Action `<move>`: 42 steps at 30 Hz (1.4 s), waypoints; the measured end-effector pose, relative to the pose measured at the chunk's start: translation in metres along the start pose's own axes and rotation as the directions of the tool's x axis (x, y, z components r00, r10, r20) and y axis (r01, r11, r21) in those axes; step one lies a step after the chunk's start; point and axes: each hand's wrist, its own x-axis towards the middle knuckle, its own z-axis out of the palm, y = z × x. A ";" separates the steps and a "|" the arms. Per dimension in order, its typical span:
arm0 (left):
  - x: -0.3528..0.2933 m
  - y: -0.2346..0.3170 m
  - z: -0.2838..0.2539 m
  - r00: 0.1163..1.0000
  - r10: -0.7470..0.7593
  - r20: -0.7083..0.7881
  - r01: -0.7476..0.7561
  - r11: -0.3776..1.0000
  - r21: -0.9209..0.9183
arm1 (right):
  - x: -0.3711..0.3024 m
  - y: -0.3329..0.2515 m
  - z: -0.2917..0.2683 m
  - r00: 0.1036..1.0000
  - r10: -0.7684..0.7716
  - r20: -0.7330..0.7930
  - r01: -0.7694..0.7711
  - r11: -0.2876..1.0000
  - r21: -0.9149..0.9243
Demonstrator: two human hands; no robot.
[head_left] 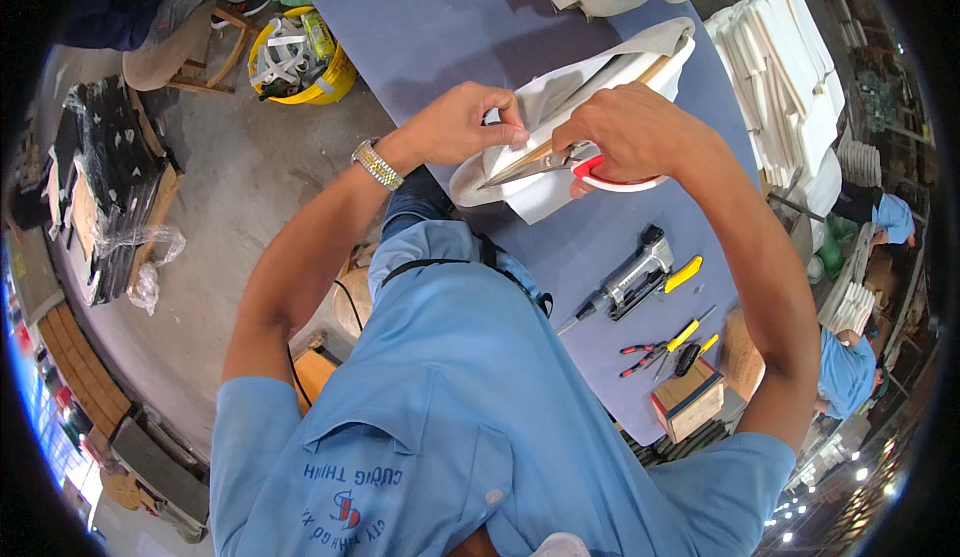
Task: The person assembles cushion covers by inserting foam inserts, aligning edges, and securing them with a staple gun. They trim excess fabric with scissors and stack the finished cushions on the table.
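Left hand (pixel 462 125) pinches soft, limp fabric (pixel 560 92) at its edge; right hand (pixel 625 132) grips scissors (pixel 545 164) near the counter's (pixel 440 27) left edge.

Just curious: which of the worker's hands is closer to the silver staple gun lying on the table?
Right. The right hand holds scissors just above the staple gun; the left hand pinches fabric farther left.

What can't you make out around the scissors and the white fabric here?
Head view only:
- Scissors: finger loops mostly covered by the right hand.
- White fabric: the edge pinched by the left hand is hidden under its fingers.
- Padded panel: its far end is under folded cloth.
- Small tools: too small to identify.
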 end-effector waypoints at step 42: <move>-0.018 -0.021 0.005 0.970 -0.199 -0.139 0.171 0.967 -0.186 | -0.133 0.009 0.350 -0.101 0.984 -0.147 -0.491 0.079 0.868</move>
